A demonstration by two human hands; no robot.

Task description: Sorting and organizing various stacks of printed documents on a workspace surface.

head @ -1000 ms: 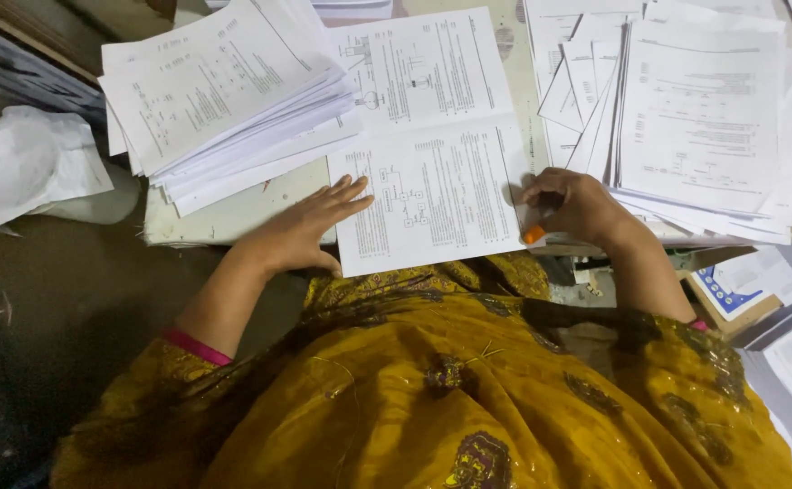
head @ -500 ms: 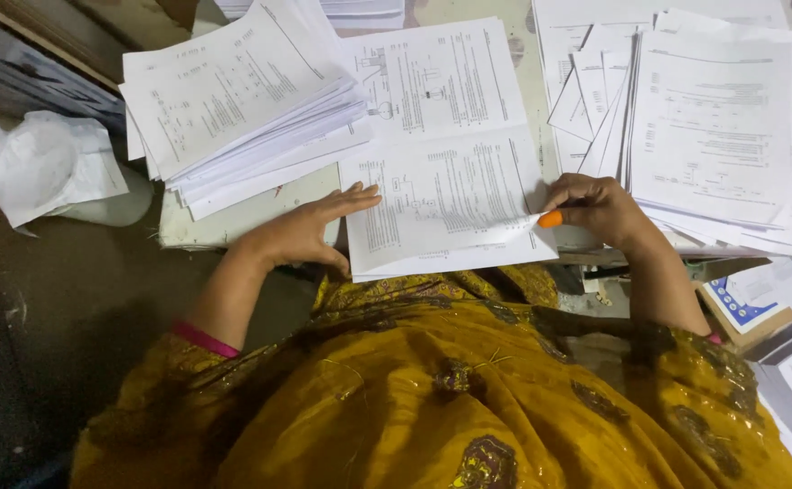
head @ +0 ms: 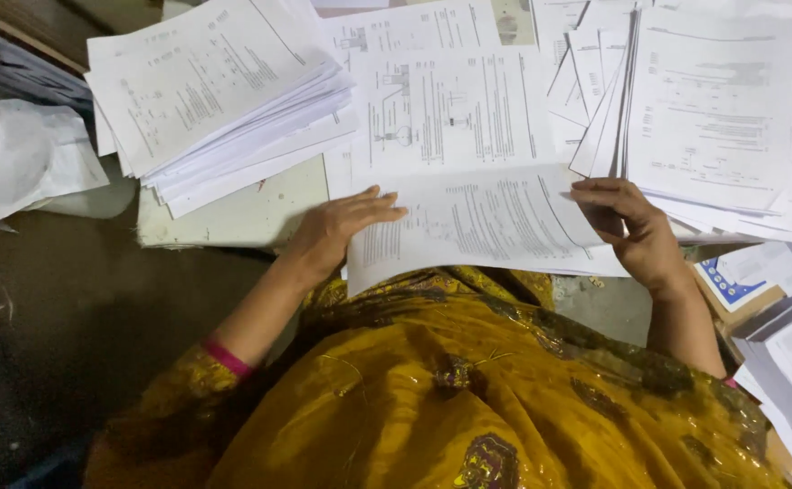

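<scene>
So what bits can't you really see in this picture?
- Head view: the print on the front sheet is too small to make out.
- Head view: the right hand curls over that sheet's edge, hiding its palm and anything in it.
- Head view: the right stack is cut off by the top and right edges.
- Head view: the left hand covers the sheet's corner.

Two hands (head: 337, 231) (head: 636, 226); three paper stacks (head: 224, 91) (head: 713, 109) (head: 790, 362); one crumpled white wrapper (head: 25, 158).
</scene>
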